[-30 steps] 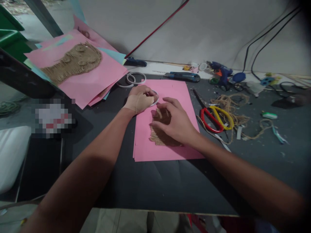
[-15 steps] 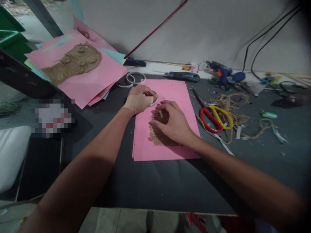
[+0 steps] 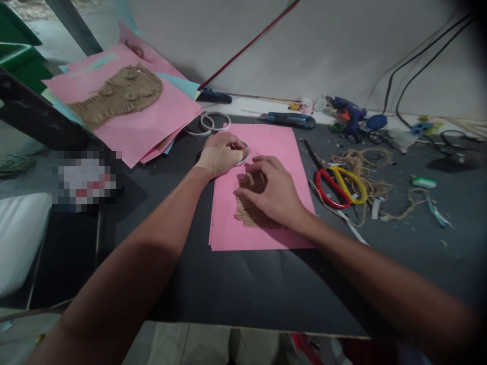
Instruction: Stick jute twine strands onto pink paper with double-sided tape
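A pink paper sheet (image 3: pixel 274 142) lies on the dark table in front of me. A patch of glued jute twine (image 3: pixel 249 213) covers its middle. My right hand (image 3: pixel 272 192) rests on that patch, fingers curled and pressing down on its upper edge. My left hand (image 3: pixel 222 152), wrapped in a tan bandage, is closed around a white tape roll (image 3: pixel 243 154) that stands on the sheet's upper left part. Most of the roll is hidden by the fingers.
Red and yellow scissors (image 3: pixel 338 185) and loose twine (image 3: pixel 361 162) lie to the right. A stack of pink sheets with a finished jute figure (image 3: pixel 122 94) sits at the left. Two more tape rolls (image 3: pixel 213 121), a blue cutter (image 3: pixel 287 120) and a glue gun (image 3: pixel 352 116) line the back.
My right hand has slid slightly down and left over the jute patch, its fingers curling in. The left hand keeps hold of the tape roll.
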Action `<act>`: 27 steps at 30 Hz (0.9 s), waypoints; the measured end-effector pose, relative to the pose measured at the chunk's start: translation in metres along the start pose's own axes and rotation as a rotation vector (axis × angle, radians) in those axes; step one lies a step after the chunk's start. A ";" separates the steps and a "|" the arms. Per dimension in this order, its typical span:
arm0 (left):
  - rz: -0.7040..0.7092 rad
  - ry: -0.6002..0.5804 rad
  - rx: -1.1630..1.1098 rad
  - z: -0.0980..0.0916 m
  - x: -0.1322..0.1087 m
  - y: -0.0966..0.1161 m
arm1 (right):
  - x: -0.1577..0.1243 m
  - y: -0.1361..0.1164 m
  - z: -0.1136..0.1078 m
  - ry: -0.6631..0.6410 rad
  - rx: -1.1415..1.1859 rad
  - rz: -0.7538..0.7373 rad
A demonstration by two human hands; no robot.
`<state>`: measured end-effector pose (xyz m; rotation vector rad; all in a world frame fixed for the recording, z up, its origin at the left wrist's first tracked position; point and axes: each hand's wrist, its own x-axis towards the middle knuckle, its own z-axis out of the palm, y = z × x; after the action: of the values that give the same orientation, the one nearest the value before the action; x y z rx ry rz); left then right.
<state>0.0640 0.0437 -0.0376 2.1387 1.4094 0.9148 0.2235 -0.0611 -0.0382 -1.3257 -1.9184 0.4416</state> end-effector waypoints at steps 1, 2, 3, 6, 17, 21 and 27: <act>0.004 -0.002 -0.007 0.000 0.000 0.000 | 0.000 -0.001 0.000 0.002 -0.016 -0.019; 0.009 -0.001 -0.017 -0.001 -0.001 0.001 | 0.001 -0.002 0.000 0.003 -0.036 -0.039; 0.015 -0.001 -0.025 -0.001 -0.001 0.002 | 0.001 -0.003 -0.001 0.002 -0.049 -0.057; 0.018 0.003 -0.028 -0.002 -0.002 0.004 | 0.001 -0.003 -0.002 0.000 0.004 -0.038; -0.016 0.011 -0.014 -0.001 -0.003 0.004 | 0.004 -0.001 -0.009 -0.070 -0.008 0.021; -0.008 0.009 -0.023 -0.001 -0.002 0.003 | 0.004 -0.002 -0.010 -0.031 0.012 -0.019; 0.010 0.017 -0.009 -0.001 0.000 0.002 | 0.006 0.002 -0.011 -0.036 -0.049 -0.068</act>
<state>0.0647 0.0426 -0.0358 2.1376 1.4012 0.9436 0.2318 -0.0565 -0.0299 -1.2871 -2.0092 0.3897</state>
